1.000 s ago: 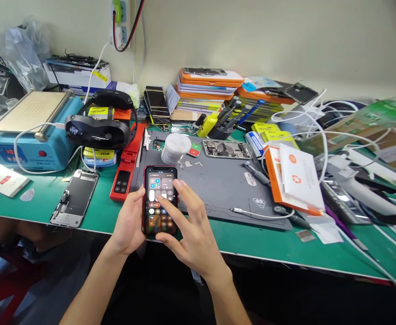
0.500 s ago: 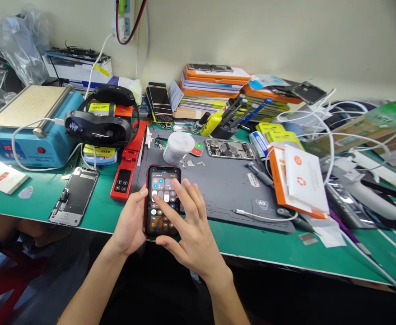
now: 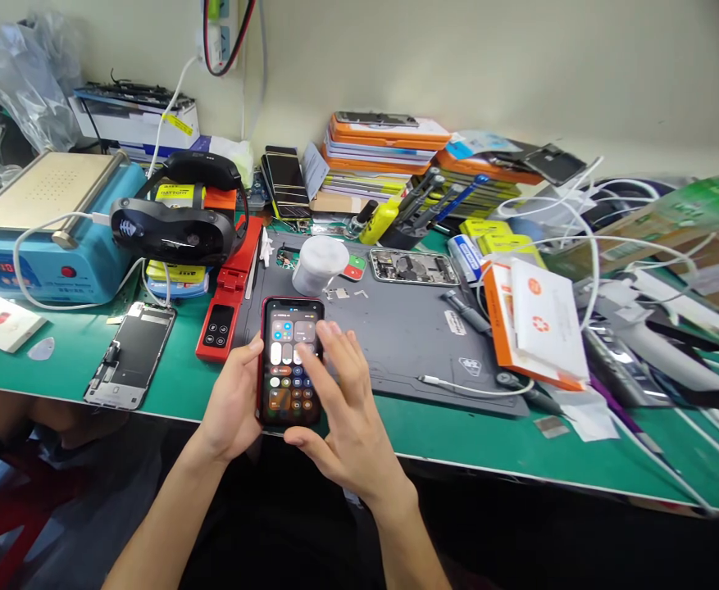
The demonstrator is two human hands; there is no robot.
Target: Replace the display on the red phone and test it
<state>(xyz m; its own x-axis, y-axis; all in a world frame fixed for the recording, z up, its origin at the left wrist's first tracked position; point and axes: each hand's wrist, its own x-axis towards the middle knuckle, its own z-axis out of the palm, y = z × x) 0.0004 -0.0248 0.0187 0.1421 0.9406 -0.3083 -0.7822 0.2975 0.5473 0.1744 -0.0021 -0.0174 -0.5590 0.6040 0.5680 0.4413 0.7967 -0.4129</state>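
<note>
A phone with a red edge (image 3: 291, 365) is upright in front of me near the table's front edge, its screen lit with rows of round and square icons. My left hand (image 3: 233, 401) is wrapped round its left side and lower back, the thumb along the left edge. Over the right part of the screen, my right hand (image 3: 347, 410) has its fingers apart and holds nothing; its index fingertip is at the upper middle icons. Behind the phone, a white round tub (image 3: 319, 266) sits on the dark grey mat (image 3: 402, 344).
An opened phone body (image 3: 416, 267) lies on the mat, with a white cable (image 3: 475, 388) nearer me. Left are a red tool (image 3: 219, 328), a detached screen (image 3: 134, 352), a black headset (image 3: 175, 233) and a blue machine (image 3: 57, 270). White and orange boxes (image 3: 549, 319) lie right.
My right index fingertip has moved right across the screen, from the left slider towards the middle. The whole view has shifted slightly, while my left hand keeps its hold on the phone.
</note>
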